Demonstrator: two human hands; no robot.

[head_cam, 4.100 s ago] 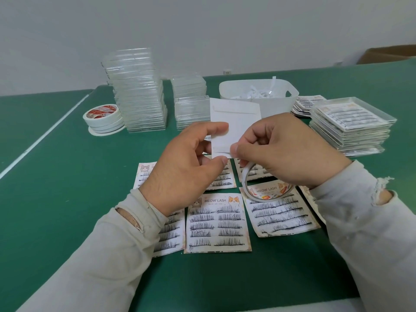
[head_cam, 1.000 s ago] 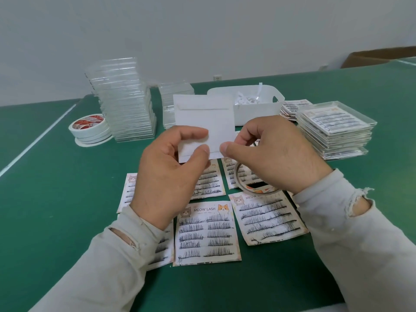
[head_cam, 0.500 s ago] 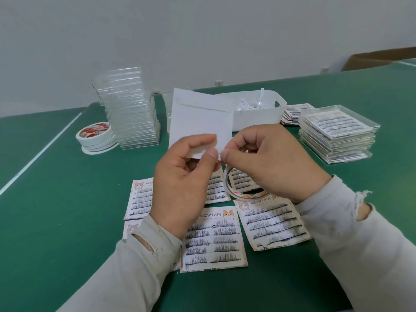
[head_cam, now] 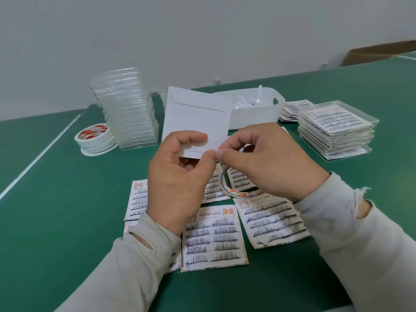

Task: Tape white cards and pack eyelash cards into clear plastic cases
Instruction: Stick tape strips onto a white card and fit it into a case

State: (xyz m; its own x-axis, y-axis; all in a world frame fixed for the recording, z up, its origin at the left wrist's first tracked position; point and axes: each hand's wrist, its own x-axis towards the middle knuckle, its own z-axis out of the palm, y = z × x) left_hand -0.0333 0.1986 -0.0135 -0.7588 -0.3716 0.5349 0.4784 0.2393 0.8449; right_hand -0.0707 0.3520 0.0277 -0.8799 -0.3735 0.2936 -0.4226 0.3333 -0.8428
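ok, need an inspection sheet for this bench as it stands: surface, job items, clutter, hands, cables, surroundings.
Surface: green table with a white line on its left part.
Job's things: white card held up above the table; eyelash cards laid flat near the person; tall stack of empty clear cases; stack of filled cases; tape ring under the right hand; tape rolls at left.
Clutter: white bin holding paper strips.
Grippers: left hand pinches the card's lower edge; right hand pinches at its lower right corner.
Cables: nothing seen.
Surroundings: white wall; cardboard box far right.
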